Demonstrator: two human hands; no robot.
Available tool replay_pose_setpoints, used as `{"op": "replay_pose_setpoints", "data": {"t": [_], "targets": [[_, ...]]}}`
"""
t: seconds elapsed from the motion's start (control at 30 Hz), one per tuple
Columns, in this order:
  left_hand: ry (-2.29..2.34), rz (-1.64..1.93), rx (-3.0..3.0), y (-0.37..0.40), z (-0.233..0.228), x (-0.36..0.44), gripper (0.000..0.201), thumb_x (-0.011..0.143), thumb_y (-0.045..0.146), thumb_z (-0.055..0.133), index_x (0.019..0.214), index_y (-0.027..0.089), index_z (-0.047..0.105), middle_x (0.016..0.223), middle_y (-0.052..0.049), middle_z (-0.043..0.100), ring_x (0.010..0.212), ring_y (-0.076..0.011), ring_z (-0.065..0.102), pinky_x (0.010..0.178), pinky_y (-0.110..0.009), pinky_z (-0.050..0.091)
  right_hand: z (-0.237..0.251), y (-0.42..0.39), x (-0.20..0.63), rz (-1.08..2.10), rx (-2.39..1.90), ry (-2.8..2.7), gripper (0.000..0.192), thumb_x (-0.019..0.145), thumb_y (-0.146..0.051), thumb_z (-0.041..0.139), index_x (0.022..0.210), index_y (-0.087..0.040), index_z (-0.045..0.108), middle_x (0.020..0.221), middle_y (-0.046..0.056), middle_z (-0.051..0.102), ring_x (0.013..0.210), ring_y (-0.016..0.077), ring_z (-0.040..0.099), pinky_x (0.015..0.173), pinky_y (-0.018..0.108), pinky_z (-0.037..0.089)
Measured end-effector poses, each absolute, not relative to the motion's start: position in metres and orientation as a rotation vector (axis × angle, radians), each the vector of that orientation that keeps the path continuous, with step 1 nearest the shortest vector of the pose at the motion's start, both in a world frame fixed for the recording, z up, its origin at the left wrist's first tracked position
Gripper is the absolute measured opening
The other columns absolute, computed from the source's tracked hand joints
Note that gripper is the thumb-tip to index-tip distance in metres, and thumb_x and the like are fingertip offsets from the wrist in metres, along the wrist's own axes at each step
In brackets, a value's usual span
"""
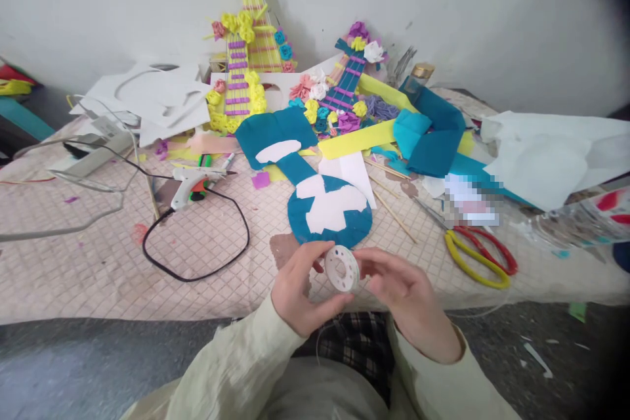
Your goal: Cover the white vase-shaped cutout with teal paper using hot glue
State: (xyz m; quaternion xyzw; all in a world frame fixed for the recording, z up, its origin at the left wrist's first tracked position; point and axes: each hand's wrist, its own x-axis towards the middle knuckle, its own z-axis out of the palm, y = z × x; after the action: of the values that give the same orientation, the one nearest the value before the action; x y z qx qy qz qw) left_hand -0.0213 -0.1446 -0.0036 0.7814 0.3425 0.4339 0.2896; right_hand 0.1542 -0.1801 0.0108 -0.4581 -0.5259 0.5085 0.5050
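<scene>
Holding white spool (341, 268) | between left hand (298, 288), right hand (406, 298) | thread seemingly trailing

A small round white plastic spool (341, 268), a flat reel with a wide centre hole ringed by smaller holes, is held upright on its edge with its perforated face turned up toward the camera. It sits between the fingertips of both hands, just in front of the near edge of the table. A thin clear thread (322, 335) trails down from it over the checked cloth below.
</scene>
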Motion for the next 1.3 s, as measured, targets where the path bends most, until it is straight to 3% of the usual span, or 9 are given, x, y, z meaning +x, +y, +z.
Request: {"op": "replay_pose_setpoints", "data": {"t": [0.13,0.37,0.5,0.63,0.77,0.9,1.07,1.23,1.3], "targets": [[0.904,1.156,2.107,-0.151,-0.010,-0.019,0.054,0.068,0.031,0.065,0.115,0.017,0.043,0.102,-0.011,0.059,0.084,-0.0186,0.058,0.062,-0.027,0.052,0.022,-0.178,0.158,1.106,-1.307,-1.320,0.012,0.075,-0.031,0.060,0.080,-0.021,0.066,0.080,0.002,0.063,0.076,0.0117,0.057,0.069,0.021,0.048],[0.934,1.012,2.067,-0.163,-0.023,-0.019,0.064,0.068,0.031,0.064,0.125,0.019,0.038,0.108,-0.012,0.056,0.089,-0.0199,0.057,0.063,-0.027,0.052,0.020,-0.184,0.157,1.171,-1.452,-1.433,0.017,0.075,-0.034,0.060,0.073,-0.018,0.061,0.075,0.002,0.060,0.074,0.0118,0.055,0.070,0.022,0.045],[0.896,1.042,2.110,-0.165,-0.027,-0.016,0.054,0.065,0.032,0.060,0.115,0.017,0.049,0.109,-0.013,0.054,0.094,-0.0219,0.056,0.067,-0.029,0.051,0.018,-0.187,0.156,1.129,-1.490,-1.539,0.018,0.080,-0.035,0.053,0.075,-0.018,0.058,0.074,0.001,0.056,0.074,0.0115,0.052,0.070,0.022,0.043],[1.084,1.098,2.089,-0.167,-0.030,-0.013,0.040,0.058,0.037,0.056,0.090,0.013,0.056,0.078,-0.009,0.059,0.066,-0.0185,0.056,0.054,-0.029,0.048,0.021,-0.189,0.152,1.084,-1.426,-1.530,0.017,0.083,-0.033,0.048,0.075,-0.018,0.053,0.074,0.002,0.053,0.073,0.0113,0.050,0.066,0.021,0.042],[1.192,1.001,2.110,-0.165,-0.029,-0.018,0.039,0.068,0.040,0.049,0.094,0.013,0.058,0.058,-0.002,0.055,0.046,-0.0123,0.049,0.046,-0.025,0.044,0.026,-0.190,0.152,1.003,-1.362,-1.490,0.015,0.083,-0.030,0.048,0.074,-0.019,0.050,0.073,0.001,0.050,0.071,0.0111,0.048,0.065,0.021,0.042],[1.023,0.914,2.053,-0.163,-0.020,-0.019,0.030,0.072,0.034,0.049,0.092,0.014,0.060,0.069,-0.006,0.063,0.058,-0.0152,0.057,0.054,-0.026,0.048,0.029,-0.186,0.153,1.000,-1.354,-1.487,0.013,0.084,-0.029,0.048,0.075,-0.019,0.050,0.074,0.001,0.050,0.072,0.0106,0.048,0.066,0.020,0.041],[0.614,1.037,1.898,-0.162,-0.008,-0.014,0.044,0.066,0.022,0.051,0.109,0.014,0.054,0.104,-0.011,0.061,0.090,-0.0194,0.059,0.079,-0.032,0.049,0.032,-0.181,0.151,1.034,-1.330,-1.489,0.014,0.084,-0.031,0.048,0.077,-0.019,0.052,0.075,0.001,0.052,0.074,0.0114,0.050,0.069,0.022,0.042],[0.880,0.897,1.948,-0.160,-0.010,-0.013,0.022,0.063,0.026,0.054,0.079,0.013,0.060,0.066,-0.005,0.060,0.059,-0.0158,0.055,0.056,-0.029,0.049,0.035,-0.180,0.153,0.911,-1.360,-1.466,0.014,0.083,-0.030,0.049,0.075,-0.019,0.051,0.074,0.001,0.052,0.072,0.0111,0.049,0.067,0.022,0.041],[0.957,0.846,1.961,-0.159,-0.014,-0.013,0.020,0.066,0.028,0.053,0.076,0.013,0.062,0.064,-0.005,0.060,0.056,-0.0149,0.055,0.053,-0.028,0.048,0.035,-0.179,0.154,0.889,-1.376,-1.463,0.014,0.083,-0.031,0.050,0.075,-0.019,0.051,0.074,0.001,0.052,0.072,0.0117,0.048,0.067,0.023,0.041]]}}
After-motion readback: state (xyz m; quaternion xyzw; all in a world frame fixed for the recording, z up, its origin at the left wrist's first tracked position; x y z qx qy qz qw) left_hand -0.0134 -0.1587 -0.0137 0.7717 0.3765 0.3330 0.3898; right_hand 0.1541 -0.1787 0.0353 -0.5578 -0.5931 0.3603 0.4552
